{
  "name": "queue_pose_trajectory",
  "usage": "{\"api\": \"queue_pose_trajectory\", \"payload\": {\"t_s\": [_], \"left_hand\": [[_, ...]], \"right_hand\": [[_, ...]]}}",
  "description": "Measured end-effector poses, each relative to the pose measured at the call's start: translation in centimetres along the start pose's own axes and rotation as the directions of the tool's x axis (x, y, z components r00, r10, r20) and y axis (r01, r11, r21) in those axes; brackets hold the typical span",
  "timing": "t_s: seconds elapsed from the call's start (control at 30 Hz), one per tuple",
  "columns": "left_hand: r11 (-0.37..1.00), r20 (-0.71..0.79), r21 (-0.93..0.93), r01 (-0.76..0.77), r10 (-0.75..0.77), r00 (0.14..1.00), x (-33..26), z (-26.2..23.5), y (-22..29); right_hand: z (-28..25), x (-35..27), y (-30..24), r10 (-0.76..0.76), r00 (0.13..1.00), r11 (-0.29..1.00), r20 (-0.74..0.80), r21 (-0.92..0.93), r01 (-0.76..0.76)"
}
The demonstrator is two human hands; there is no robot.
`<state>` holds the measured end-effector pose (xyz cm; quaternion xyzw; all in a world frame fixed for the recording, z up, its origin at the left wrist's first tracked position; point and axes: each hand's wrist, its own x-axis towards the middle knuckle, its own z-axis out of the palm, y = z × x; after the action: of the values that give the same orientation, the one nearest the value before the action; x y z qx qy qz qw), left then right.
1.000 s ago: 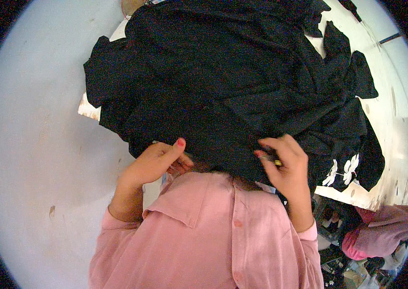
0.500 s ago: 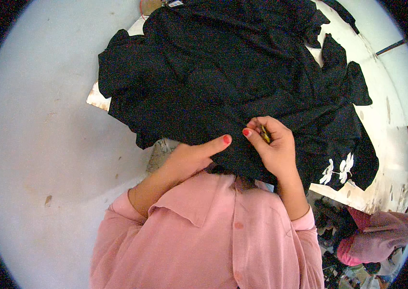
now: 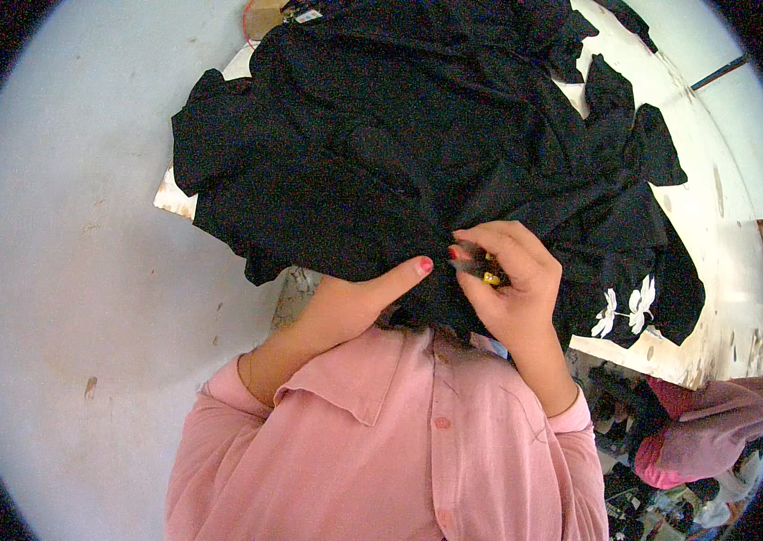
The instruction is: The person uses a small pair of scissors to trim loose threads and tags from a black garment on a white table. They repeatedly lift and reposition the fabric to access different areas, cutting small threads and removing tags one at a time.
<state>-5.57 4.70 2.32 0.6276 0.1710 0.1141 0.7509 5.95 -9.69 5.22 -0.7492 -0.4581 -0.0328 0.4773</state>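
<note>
A large black cloth garment lies bunched in folds over the table in front of me, its near edge reaching my lap. My left hand grips that near edge: the thumb presses on top and the fingers are hidden beneath. Just to the right, my right hand is curled round small thread snips, yellow and dark, partly covered by the fingers and blurred. Its fingertips are close above the cloth. White flower shapes decorate the garment's right corner.
Pale table top shows round the cloth, mostly on the right. A brown box-like object stands at the far left edge. A plain pale wall or floor surface fills the left. At lower right is a person in pink and mauve clothing.
My right hand has shifted slightly right, and its fingers have spread a little around the snips. The left hand keeps its hold on the cloth. The whole view has shifted slightly.
</note>
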Motion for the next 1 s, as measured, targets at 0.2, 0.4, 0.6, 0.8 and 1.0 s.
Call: {"api": "queue_pose_trajectory", "payload": {"t_s": [0.2, 0.4, 0.6, 0.8, 1.0], "left_hand": [[0.817, -0.023, 0.559, -0.142, 0.187, 0.982, 0.1, 0.1, 0.3], [0.944, -0.094, 0.329, -0.036, 0.071, 0.993, 0.8, 0.0, -0.1], [0.997, 0.037, 0.030, 0.067, -0.068, 0.997, 1.3, -0.4, 0.5], [0.994, 0.057, 0.110, 0.020, -0.027, 0.998, 1.3, -0.5, 0.5], [0.959, -0.255, -0.227, -0.170, 0.110, 0.961, 2.6, -3.8, -0.2]], "right_hand": [[-0.4, 0.7, 0.1, -0.086, 0.988, 0.984, 0.126, -0.144, 0.104], [-1.0, 0.4, 1.4, 0.323, 0.847, 0.168, 0.422, 0.855, -0.490], [-0.6, -0.2, 2.9, 0.268, 0.951, 0.901, 0.154, 0.311, -0.304], [0.6, 0.5, 2.2, -0.025, 0.988, 0.985, 0.156, 0.173, -0.003], [-0.3, 0.1, 2.4, 0.111, 0.976, 0.994, 0.189, 0.002, -0.113]]}}
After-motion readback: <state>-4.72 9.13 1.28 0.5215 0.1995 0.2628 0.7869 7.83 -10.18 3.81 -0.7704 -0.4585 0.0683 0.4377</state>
